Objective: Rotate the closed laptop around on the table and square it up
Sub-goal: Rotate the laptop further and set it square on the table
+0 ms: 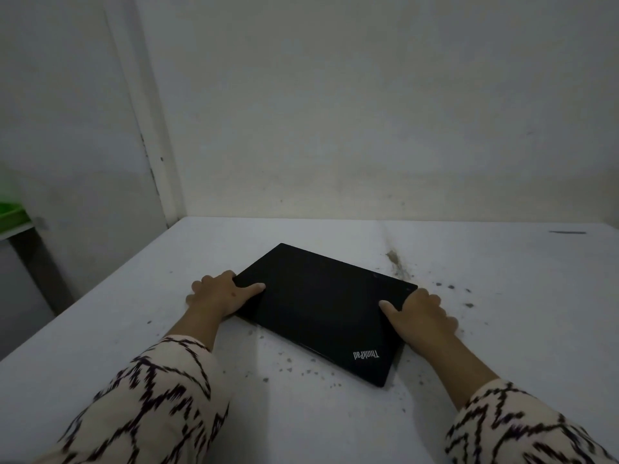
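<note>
While laptop lies skewed on table — left hand | right hand — fingers clamp its opposite edges

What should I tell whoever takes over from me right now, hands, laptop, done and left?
Left hand: gripping the laptop's left corner, thumb on the lid.
Right hand: gripping its right edge, thumb on the lid.
Laptop: closed, flat on the table, skewed to the table's edges, logo at the near right corner.
Done: both hands placed.
Left: finish turning it and square it up.
</note>
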The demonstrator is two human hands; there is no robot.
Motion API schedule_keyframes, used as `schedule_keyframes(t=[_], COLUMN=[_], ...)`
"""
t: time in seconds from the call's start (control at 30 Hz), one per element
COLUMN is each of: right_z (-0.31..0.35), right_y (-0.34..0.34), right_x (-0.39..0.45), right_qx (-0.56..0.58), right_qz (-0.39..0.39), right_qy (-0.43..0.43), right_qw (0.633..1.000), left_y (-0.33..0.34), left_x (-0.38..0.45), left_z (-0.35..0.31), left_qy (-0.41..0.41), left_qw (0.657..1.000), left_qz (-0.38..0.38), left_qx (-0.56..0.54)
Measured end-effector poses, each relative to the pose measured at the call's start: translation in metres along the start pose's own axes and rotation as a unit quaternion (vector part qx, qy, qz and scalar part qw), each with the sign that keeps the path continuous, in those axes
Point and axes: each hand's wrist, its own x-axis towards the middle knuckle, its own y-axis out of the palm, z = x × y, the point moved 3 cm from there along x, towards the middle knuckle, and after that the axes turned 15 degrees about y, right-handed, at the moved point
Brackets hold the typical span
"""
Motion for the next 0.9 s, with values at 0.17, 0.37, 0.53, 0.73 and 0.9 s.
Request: schedule_keyframes(t=[0.17,0.37,0.53,0.73,0.9], right_z=[-0.002,0.001,0.002,0.002,0.002], right_y=[0.000,-0.002,-0.003,0.003,0.015], right_x=[0.001,-0.002,-0.001,-0.004,-0.005], right_qx=[0.059,0.029,0.026,0.021,0.099], right_qz=[0.026,-0.002,-0.004,0.005,0.028], right_qy=[-0.029,-0.057,-0.064,-0.043,0.008], right_qw=[0.997,0.998,0.998,0.999,0.995], left_y=[-0.004,-0.011,-0.007,0.004,0.008], left_x=[0.003,0.002,0.006,0.012,0.011], left_z=[0.004,0.005,0.005,-0.005,-0.003], left_qy=[-0.008,0.010,0.029,0.058,0.047], left_qw=[1.000,1.000,0.999,0.997,0.996], left_qz=[-0.004,-0.006,-0.022,-0.045,-0.071], left_qx=[-0.022,-0.015,-0.032,-0.028,-0.026])
